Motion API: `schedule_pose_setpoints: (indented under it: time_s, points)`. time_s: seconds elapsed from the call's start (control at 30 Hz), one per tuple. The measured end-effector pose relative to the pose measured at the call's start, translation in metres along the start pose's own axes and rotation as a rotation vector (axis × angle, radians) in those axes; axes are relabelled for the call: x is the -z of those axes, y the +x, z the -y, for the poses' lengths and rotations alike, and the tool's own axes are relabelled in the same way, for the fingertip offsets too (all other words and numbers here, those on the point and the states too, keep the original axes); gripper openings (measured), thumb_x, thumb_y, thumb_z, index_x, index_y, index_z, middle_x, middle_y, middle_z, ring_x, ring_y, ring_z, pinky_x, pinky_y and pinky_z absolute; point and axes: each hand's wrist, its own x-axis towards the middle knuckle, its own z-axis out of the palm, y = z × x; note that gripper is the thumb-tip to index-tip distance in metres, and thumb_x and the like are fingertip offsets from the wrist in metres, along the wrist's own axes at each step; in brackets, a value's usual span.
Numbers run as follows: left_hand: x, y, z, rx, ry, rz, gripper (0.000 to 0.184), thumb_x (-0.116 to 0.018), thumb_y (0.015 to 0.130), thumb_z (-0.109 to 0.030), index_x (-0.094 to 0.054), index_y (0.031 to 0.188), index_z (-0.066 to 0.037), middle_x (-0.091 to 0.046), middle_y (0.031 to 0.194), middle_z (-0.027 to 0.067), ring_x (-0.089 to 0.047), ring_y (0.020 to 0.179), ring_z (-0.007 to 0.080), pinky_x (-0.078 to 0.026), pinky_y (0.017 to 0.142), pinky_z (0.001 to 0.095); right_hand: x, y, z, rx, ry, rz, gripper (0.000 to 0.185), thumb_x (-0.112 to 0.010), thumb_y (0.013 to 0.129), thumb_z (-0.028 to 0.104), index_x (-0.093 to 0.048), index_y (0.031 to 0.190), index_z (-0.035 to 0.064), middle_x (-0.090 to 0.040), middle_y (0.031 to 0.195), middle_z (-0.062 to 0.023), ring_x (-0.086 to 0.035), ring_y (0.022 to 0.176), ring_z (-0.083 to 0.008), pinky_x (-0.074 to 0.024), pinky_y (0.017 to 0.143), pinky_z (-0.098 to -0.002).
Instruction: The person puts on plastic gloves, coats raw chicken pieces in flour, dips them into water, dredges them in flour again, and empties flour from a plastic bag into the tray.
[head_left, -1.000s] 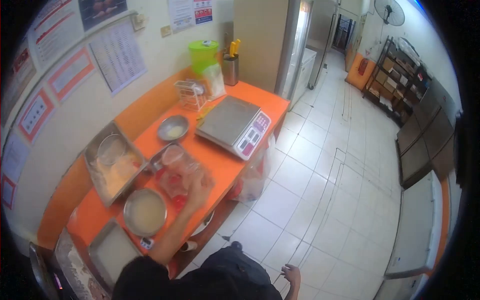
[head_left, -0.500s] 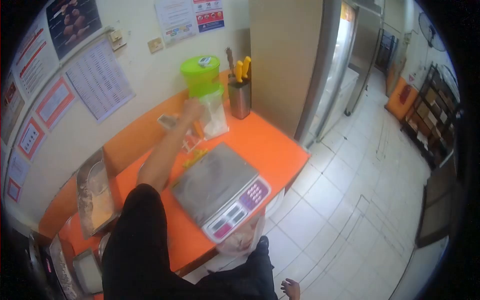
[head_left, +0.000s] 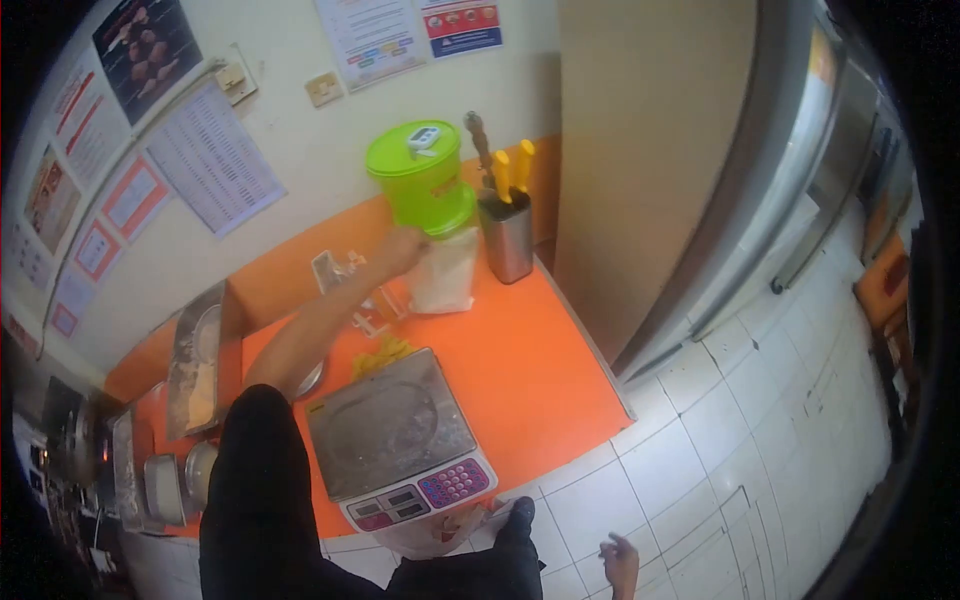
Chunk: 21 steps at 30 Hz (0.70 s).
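Note:
My left hand reaches across the orange table, its closed fingers at the top of a clear plastic bag of pale powder. The bag stands upright on the table in front of a lime-green lidded tub. Down by my side, over the floor, my right hand hangs with loosely bent fingers apart and nothing in it. A digital weighing scale lies nearest my body, its steel plate bare. Behind it sits a small yellow heap, too blurred to name.
Yellow-handled knives stand in a steel holder right of the bag. A clear plastic rack is beside my left forearm. Metal trays holding powder line the left. A tall cabinet borders the table's right end.
My view has turned and come closer to the table. My left hand stays at the bag's top, and the bag now stands more squarely in view. My right hand still hangs low.

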Motion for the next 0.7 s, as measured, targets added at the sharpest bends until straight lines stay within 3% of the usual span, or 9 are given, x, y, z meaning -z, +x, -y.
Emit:
schedule_pose_setpoints:
  time_s: [0.07, 0.13, 0.2, 0.27, 0.37, 0.47, 0.5, 0.6, 0.7]
  points:
    - [0.031, -0.003, -0.033, -0.09, 0.065, 0.02, 0.01, -0.065, 0.076, -0.015, -0.066, 0.079, -0.005, -0.063, 0.082, 0.0115, -0.059, 0.083, 0.0301, -0.046, 0.072, 0.0415, 0.004, 0.039, 0.067, 0.06, -0.009, 0.051, 0.038, -0.059, 0.081, 0.016, -0.057, 0.113, -0.0045, -0.068, 0.08, -0.0123, -0.065, 0.07, -0.0153, -0.0501, 0.065, -0.0268]
    - [0.075, 0.0, -0.071, -0.169, 0.142, 0.005, 0.008, -0.065, 0.075, -0.014, -0.067, 0.08, -0.007, -0.062, 0.081, 0.0079, -0.058, 0.085, 0.0265, -0.044, 0.074, 0.0398, 0.001, 0.089, 0.092, 0.228, 0.037, 0.18, 0.037, -0.057, 0.085, 0.02, -0.057, 0.115, -0.0026, -0.067, 0.082, -0.011, -0.064, 0.073, -0.0158, -0.0499, 0.067, -0.0283]
    - [0.12, -0.005, -0.101, -0.217, 0.24, -0.033, 0.007, -0.064, 0.075, -0.014, -0.067, 0.08, -0.01, -0.061, 0.081, 0.004, -0.055, 0.087, 0.0227, -0.043, 0.076, 0.0377, -0.001, 0.113, 0.164, 0.122, 0.265, 0.298, 0.045, -0.053, 0.09, 0.033, -0.054, 0.118, -0.0015, -0.067, 0.092, -0.0125, -0.064, 0.08, -0.018, -0.0496, 0.071, -0.0317]
    - [0.165, -0.011, -0.123, -0.385, 0.228, -0.187, 0.009, -0.063, 0.072, -0.013, -0.067, 0.08, -0.012, -0.06, 0.081, 0.0008, -0.053, 0.088, 0.0196, -0.041, 0.078, 0.0355, -0.01, 0.137, 0.207, 0.168, 0.467, 0.418, 0.064, -0.048, 0.09, 0.051, -0.045, 0.127, -0.001, -0.059, 0.113, -0.0193, -0.062, 0.092, -0.0245, -0.0497, 0.075, -0.0342]
    - [0.249, -0.048, -0.162, -0.485, 0.203, -0.34, 0.009, -0.063, 0.069, -0.018, -0.067, 0.076, -0.015, -0.06, 0.077, -0.0013, -0.053, 0.079, 0.0192, -0.042, 0.073, 0.0348, -0.04, 0.14, 0.276, -0.102, 1.085, 1.003, 0.074, -0.043, 0.089, 0.057, -0.034, 0.135, 0.0009, -0.049, 0.127, -0.0221, -0.055, 0.108, -0.0298, -0.0494, 0.083, -0.0411]
    - [0.309, -0.114, -0.187, -0.415, 0.247, -0.426, 0.011, -0.06, 0.07, -0.022, -0.068, 0.077, -0.022, -0.061, 0.077, -0.0046, -0.056, 0.083, 0.0187, -0.043, 0.076, 0.035, -0.086, 0.074, 0.34, -0.212, 1.205, 1.466, 0.083, -0.043, 0.087, 0.06, -0.021, 0.141, 0.0011, -0.034, 0.139, -0.0246, -0.049, 0.116, -0.0366, -0.0468, 0.088, -0.0494]
    - [0.321, -0.138, -0.197, -0.357, 0.278, -0.457, 0.01, -0.06, 0.071, -0.024, -0.069, 0.076, -0.023, -0.062, 0.076, -0.0047, -0.055, 0.084, 0.0184, -0.042, 0.075, 0.0355, -0.103, 0.061, 0.341, -0.194, 1.296, 1.688, 0.085, -0.049, 0.087, 0.053, -0.011, 0.144, 0.0022, -0.022, 0.146, -0.0245, -0.039, 0.126, -0.0381, -0.0433, 0.092, -0.0532]
    - [0.353, -0.234, -0.22, -0.163, 0.28, -0.404, 0.011, -0.06, 0.07, -0.024, -0.069, 0.077, -0.024, -0.062, 0.077, -0.0063, -0.054, 0.09, 0.018, -0.041, 0.081, 0.0369, -0.151, -0.006, 0.337, -0.156, 1.53, 1.701, 0.08, -0.052, 0.088, 0.035, -0.005, 0.145, 0.0033, -0.015, 0.148, -0.0223, -0.032, 0.131, -0.0359, -0.0399, 0.097, -0.053]
    - [0.381, -0.341, -0.241, -0.033, 0.28, -0.436, 0.009, -0.061, 0.071, -0.024, -0.069, 0.073, -0.022, -0.062, 0.082, -0.0054, -0.053, 0.093, 0.0179, -0.04, 0.083, 0.0366, -0.225, -0.059, 0.304, 1.003, 1.023, 1.11, 0.065, -0.044, 0.09, 0.019, -0.011, 0.145, 0.0064, -0.02, 0.148, -0.0159, -0.03, 0.133, -0.0315, -0.0369, 0.102, -0.0486]
